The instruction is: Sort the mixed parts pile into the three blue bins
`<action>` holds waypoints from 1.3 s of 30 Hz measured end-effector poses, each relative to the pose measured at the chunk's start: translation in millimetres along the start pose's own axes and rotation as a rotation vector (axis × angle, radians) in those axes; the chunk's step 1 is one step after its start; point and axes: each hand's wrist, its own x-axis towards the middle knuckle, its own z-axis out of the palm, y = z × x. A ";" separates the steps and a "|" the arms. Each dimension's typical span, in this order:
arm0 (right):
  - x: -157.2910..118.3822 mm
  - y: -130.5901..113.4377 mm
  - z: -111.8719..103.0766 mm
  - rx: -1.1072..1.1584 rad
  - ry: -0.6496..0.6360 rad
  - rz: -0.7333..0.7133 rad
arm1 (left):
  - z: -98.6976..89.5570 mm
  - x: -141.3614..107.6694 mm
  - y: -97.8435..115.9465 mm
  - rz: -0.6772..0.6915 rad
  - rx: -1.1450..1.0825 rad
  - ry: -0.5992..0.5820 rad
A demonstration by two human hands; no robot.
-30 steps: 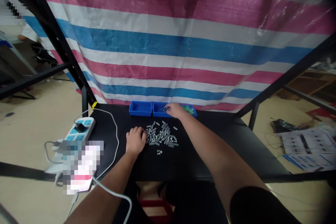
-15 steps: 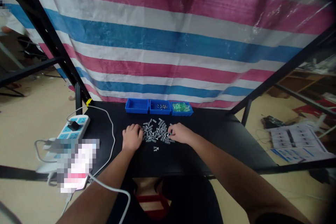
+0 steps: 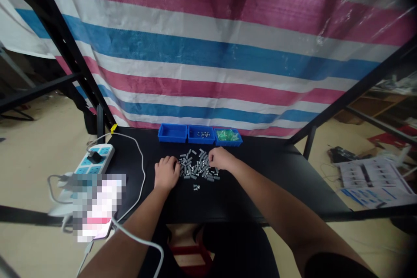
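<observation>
A loose pile of small grey cylinders and silvery screws (image 3: 195, 167) lies on the black table (image 3: 260, 178). My left hand (image 3: 167, 172) rests at the pile's left edge, palm down, its fingers curled; whether anything is under them is hidden. At the upper right edge of the pile is my right hand (image 3: 220, 158), fingers bent together and pointing down, their tips too small to make out. A few silvery screws (image 3: 196, 187) lie apart, nearer the front edge.
Behind the pile stand three blue bins: one bare (image 3: 172, 133), one with small metal parts (image 3: 201, 134), one with green bags (image 3: 228, 136). A power strip (image 3: 97, 158), white cable (image 3: 143, 169) and phone (image 3: 103, 229) are at left. A person's leg (image 3: 89, 117) shows beyond the frame.
My right hand has shifted slightly up along the pile's right side. My left hand stays beside the pile. The view has moved a little, and a person has come into sight at the far left.
</observation>
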 end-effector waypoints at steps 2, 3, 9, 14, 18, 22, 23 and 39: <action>11.9 1.8 -14.3 0.049 0.047 -0.006 | -0.2 0.3 0.1 0.000 -0.002 0.001; 19.4 2.2 -22.0 0.069 0.081 -0.005 | -0.4 0.4 0.3 -0.001 -0.002 0.001; 65.0 -2.8 -48.7 0.097 0.231 0.054 | -2.2 0.3 2.1 -0.003 0.005 0.005; 65.2 -7.8 -41.0 0.067 0.193 0.021 | -2.5 0.0 2.9 -0.002 0.012 0.002; 45.9 -10.4 -28.1 0.056 0.031 -0.063 | -1.5 0.0 2.3 0.004 0.016 0.004; 30.9 -12.2 -11.3 -0.057 -0.138 -0.128 | -1.2 0.3 1.9 0.006 0.010 -0.004; 28.7 -13.0 -7.2 -0.088 -0.144 -0.141 | -1.5 0.4 2.0 0.005 0.011 -0.007; 30.5 -5.9 9.1 -0.188 -0.068 -0.112 | -3.2 0.5 3.8 -0.020 0.012 -0.040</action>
